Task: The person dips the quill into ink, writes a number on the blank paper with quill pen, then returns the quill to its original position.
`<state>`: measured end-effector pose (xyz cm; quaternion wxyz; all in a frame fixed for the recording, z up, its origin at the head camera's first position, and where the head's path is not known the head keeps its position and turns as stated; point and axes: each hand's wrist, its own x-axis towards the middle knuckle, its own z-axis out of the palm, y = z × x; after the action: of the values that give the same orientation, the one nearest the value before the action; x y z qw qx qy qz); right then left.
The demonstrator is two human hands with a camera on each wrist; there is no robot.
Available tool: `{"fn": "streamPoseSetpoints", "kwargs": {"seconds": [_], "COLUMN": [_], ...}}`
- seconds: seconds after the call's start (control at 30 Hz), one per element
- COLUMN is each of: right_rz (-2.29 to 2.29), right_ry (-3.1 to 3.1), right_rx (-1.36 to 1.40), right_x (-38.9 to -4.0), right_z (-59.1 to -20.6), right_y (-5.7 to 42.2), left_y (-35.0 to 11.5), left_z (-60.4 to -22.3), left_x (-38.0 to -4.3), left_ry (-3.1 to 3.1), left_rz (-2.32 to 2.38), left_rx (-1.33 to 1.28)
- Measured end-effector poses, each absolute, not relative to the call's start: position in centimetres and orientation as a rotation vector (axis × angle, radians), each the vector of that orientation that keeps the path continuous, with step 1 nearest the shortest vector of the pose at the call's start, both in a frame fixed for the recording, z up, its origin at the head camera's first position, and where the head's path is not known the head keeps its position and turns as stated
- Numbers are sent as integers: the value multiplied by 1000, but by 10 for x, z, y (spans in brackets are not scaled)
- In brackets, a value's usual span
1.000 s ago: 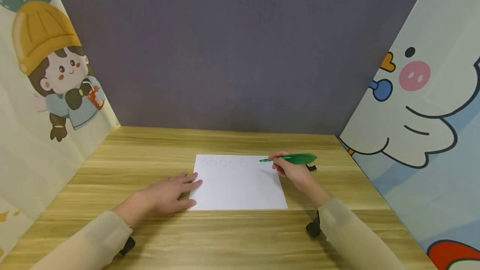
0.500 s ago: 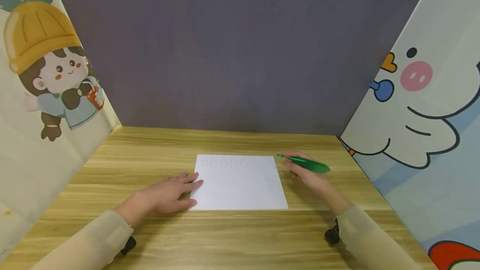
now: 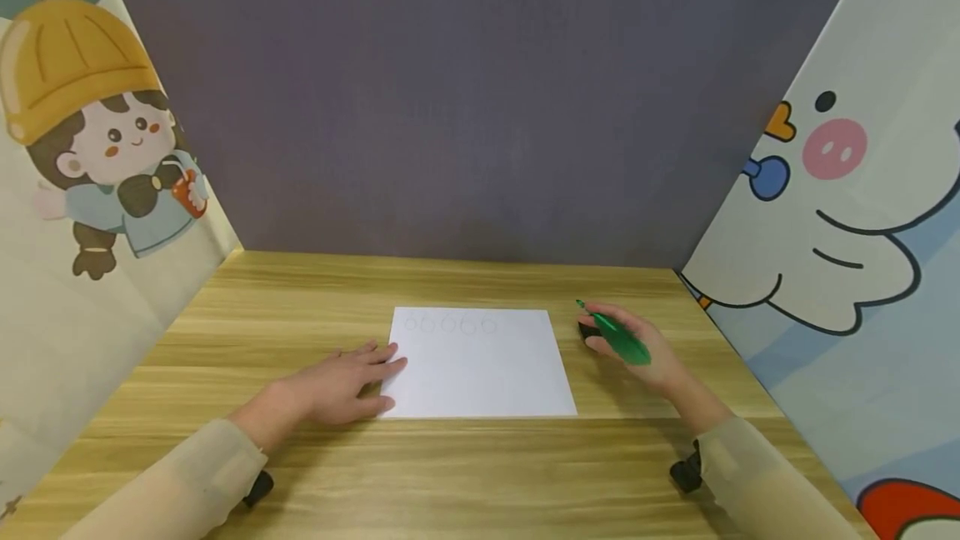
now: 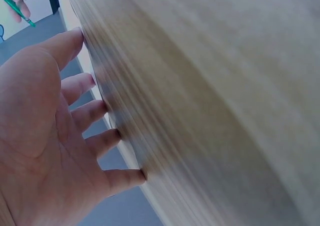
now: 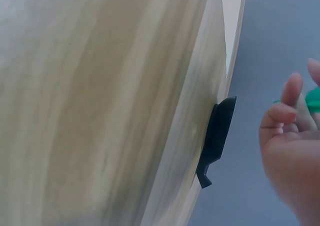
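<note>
A white sheet of paper [image 3: 480, 373] lies on the table, with a row of several faint round marks along its top. My left hand [image 3: 341, 388] rests with spread fingers on the sheet's left edge; in the left wrist view, its fingertips [image 4: 137, 177] touch down there. Right of the sheet, my right hand [image 3: 660, 367] holds a green feather pen [image 3: 624, 340] above the table, its tip toward the back. Partly behind that hand sits a low black object [image 3: 588, 330]; the right wrist view shows this black piece [image 5: 218, 131] flat-based on the table, apart from the hand.
The wooden table [image 3: 450, 473] runs back to a dark grey panel [image 3: 465, 107]. Cartoon-printed walls stand at the left [image 3: 45, 340] and the right [image 3: 847, 273].
My right hand has moved right, off the sheet's upper right corner to beside the black object, and the feather pen has tilted with its plume toward me. My left hand has stayed in place.
</note>
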<state>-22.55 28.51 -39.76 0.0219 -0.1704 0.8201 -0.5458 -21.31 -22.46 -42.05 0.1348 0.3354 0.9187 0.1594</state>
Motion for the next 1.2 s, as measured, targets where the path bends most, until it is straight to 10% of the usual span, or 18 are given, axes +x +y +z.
{"fn": "streamPoseSetpoints", "kwargs": {"seconds": [1.2], "right_rz": [-1660], "right_ry": [2525], "right_rx": [-371], "right_x": [-221], "right_z": [-390], "right_y": [335], "left_y": [-223], "left_z": [-412], "left_x": [-201], "left_ry": [2649], "left_rz": [461], "left_rx": [938]}}
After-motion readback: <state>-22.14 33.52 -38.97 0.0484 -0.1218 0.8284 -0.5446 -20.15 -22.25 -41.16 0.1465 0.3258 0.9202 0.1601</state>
